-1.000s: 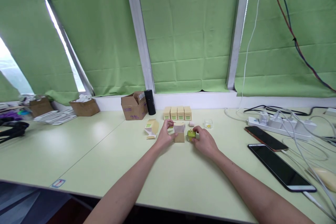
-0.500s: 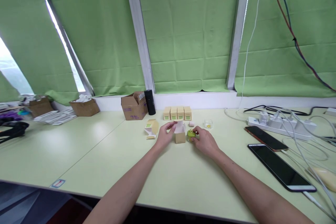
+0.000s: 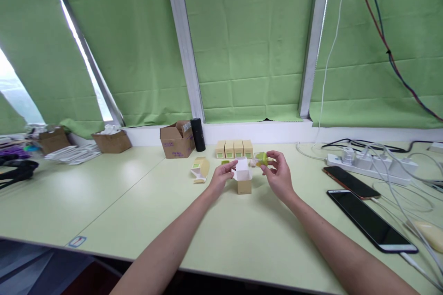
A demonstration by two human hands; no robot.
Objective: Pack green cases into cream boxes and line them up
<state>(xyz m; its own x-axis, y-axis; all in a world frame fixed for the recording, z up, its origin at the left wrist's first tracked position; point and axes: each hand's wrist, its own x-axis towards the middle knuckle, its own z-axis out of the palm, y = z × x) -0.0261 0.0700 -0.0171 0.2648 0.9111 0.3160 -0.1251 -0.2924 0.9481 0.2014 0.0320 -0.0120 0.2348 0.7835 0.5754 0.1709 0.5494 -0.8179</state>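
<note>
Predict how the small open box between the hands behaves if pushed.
The small open box likely slides rather than rolls, given its flat sides. Its thin-looking walls suggest it's light and may dent under a firm squeeze. Its raised white flap would probably bend first, being free at the top.

Pale table; open box; two phones (dark-screened)

Nothing can be read, the cardboard box bearing purple print too small.
</note>
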